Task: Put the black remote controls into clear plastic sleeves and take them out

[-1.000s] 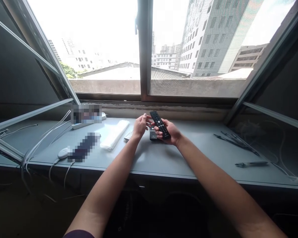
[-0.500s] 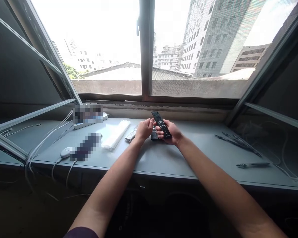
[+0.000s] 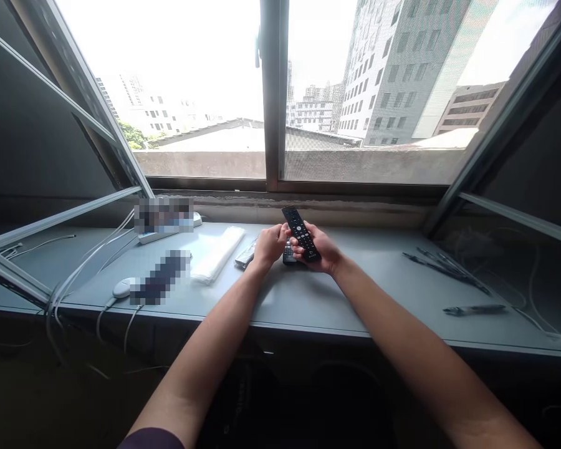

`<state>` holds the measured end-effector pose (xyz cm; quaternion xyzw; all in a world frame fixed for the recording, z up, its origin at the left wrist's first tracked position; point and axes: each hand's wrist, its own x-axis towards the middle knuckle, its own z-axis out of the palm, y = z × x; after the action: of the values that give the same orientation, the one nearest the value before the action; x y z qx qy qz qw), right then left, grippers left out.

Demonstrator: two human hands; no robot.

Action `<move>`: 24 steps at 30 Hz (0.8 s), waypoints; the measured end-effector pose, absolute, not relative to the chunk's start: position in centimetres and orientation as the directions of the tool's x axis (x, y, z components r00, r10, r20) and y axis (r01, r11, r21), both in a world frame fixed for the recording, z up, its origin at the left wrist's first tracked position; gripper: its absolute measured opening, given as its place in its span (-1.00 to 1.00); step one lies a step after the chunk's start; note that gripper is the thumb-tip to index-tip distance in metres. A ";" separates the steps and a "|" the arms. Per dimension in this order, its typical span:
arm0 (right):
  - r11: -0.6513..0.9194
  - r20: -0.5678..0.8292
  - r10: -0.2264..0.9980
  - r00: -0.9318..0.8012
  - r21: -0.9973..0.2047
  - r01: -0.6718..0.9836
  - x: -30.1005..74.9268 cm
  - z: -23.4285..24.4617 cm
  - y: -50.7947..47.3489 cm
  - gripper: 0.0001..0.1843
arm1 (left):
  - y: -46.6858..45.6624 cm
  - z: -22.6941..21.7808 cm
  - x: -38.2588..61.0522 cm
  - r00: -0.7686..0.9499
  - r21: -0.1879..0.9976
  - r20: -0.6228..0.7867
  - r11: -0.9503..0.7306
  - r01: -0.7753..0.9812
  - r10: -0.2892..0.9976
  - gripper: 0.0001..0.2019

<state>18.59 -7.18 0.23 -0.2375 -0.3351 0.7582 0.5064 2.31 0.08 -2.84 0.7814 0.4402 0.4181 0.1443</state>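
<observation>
My right hand (image 3: 321,251) grips a black remote control (image 3: 300,232), held tilted with its buttons facing me above the grey sill (image 3: 308,299). My left hand (image 3: 270,244) is curled beside it, fingertips pinched against the remote's left edge. Under both hands lies a second black remote (image 3: 288,255) flat on the sill. A grey remote-like object (image 3: 245,254) lies just left of my left hand.
A white folded sheet (image 3: 216,252), a white mouse (image 3: 121,287), white cables (image 3: 79,268) and two blurred objects sit at the left. Dark cables (image 3: 444,268) and a pen (image 3: 474,308) lie at the right. The window frame (image 3: 273,93) rises behind.
My left hand, first open with fingers spread near the remote's top, has closed onto its left edge. The right hand and its remote have barely moved.
</observation>
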 end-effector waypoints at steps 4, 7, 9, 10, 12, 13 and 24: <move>-0.288 -0.067 0.933 -0.353 -0.728 -0.623 18.5 0.1 -7.2 -0.63 | 0.0 -2.8 2.4 0.263 0.587 0.531 -0.573 0.571 0.806 -0.48; -0.273 -0.093 0.946 -0.311 -0.746 -0.608 18.5 0.1 -7.2 -0.74 | 0.0 -2.9 2.3 0.270 0.583 0.526 -0.573 0.575 0.806 -0.50; -0.272 -0.119 0.951 -0.285 -0.761 -0.589 18.5 0.1 -7.2 -0.75 | 0.2 -2.9 2.3 0.281 0.593 0.504 -0.564 0.575 0.817 -0.52; -0.274 -0.130 0.952 -0.276 -0.764 -0.585 18.6 0.2 -7.2 -0.74 | 0.2 -3.0 2.2 0.281 0.601 0.496 -0.558 0.572 0.822 -0.52; -0.277 -0.127 0.951 -0.283 -0.754 -0.595 18.7 0.4 -7.2 -0.68 | 0.3 -3.0 2.1 0.273 0.612 0.493 -0.553 0.566 0.826 -0.52; -0.277 -0.113 0.949 -0.294 -0.743 -0.610 18.7 0.5 -7.2 -0.65 | 0.4 -3.0 2.1 0.266 0.612 0.499 -0.553 0.565 0.825 -0.52; -0.251 -0.103 0.963 -0.250 -0.686 -0.683 18.8 0.9 -7.2 -0.65 | 0.0 -3.0 2.4 0.253 0.575 0.536 -0.568 0.589 0.805 -0.49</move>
<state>18.84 -7.15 0.94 -0.2649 -0.2639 0.7453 0.5520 2.41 -0.04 -2.96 0.7807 0.4464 0.4176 0.1296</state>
